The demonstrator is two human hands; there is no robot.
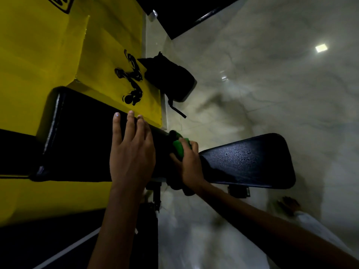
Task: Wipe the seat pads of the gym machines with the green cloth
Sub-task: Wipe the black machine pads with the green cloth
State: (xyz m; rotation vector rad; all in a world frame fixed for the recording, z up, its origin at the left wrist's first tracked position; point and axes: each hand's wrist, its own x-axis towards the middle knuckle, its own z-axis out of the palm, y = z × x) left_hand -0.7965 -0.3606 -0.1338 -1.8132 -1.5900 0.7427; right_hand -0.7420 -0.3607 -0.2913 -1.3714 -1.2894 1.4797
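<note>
At the gap between the pads, our right hand (189,164) grips the green cloth (179,147), the droplet-beaded seat pad (250,162) running long to its right, left hand (132,150) flat, open.

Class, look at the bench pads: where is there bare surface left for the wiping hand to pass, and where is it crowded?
Free: the right pad, bare from the right hand out to its rounded far end; and the left pad between its far corner and the left hand. Crowded: the gap where both pads meet, filled by both hands and the green cloth.
</note>
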